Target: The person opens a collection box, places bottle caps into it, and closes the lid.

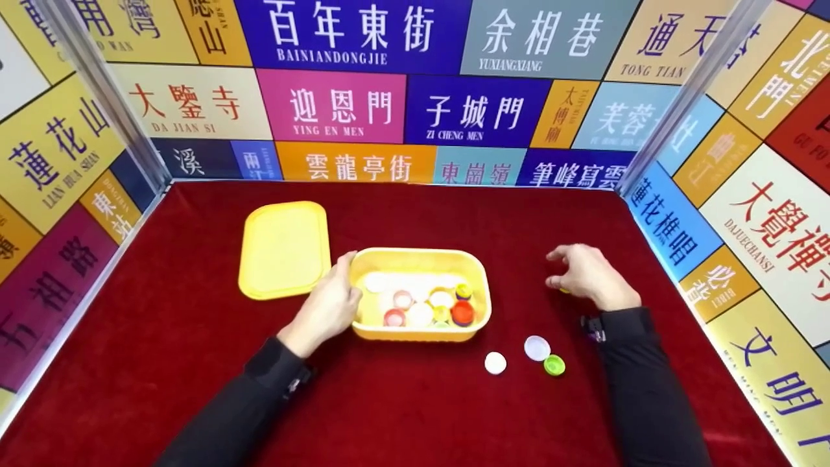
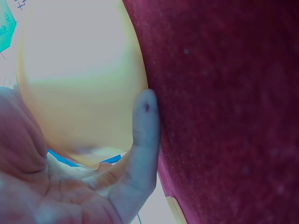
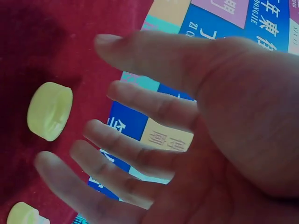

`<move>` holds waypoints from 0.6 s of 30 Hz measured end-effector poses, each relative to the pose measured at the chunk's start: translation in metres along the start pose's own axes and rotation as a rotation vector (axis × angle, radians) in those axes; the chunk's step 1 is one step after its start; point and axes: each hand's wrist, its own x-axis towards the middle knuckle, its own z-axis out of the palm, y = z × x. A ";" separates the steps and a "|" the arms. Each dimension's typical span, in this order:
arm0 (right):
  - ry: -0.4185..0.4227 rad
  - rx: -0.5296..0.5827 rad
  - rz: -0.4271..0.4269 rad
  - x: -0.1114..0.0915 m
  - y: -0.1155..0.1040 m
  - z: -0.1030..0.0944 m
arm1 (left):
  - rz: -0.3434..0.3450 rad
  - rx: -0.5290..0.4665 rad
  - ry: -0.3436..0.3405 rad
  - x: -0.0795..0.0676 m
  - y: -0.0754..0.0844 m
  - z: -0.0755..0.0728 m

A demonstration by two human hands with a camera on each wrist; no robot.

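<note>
My left hand (image 1: 327, 308) grips the left end of a yellow plastic box (image 1: 415, 335). In the left wrist view its fingers (image 2: 147, 121) lie along the box's outer wall (image 2: 84, 107). Inside are several bottle caps, among them a red cap (image 1: 462, 312) and a pink cap (image 1: 394, 317). My right hand (image 1: 593, 275) hovers over the cloth right of the box, fingers spread and nothing held. A pale yellow cap (image 3: 50, 112) lies apart from its fingertips, and a second yellowish cap (image 3: 22, 213) shows in the corner of that view.
A yellow lid (image 1: 285, 250) lies flat left of the box. In front of the right hand are a white cap (image 1: 495, 363), a pale lilac cap (image 1: 537, 348) and a green cap (image 1: 554, 365). Printed panels (image 1: 337, 104) wall in the red cloth (image 1: 389, 408).
</note>
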 end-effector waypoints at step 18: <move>0.004 -0.053 0.010 0.001 0.009 0.005 | 0.019 0.007 0.003 0.000 0.000 0.000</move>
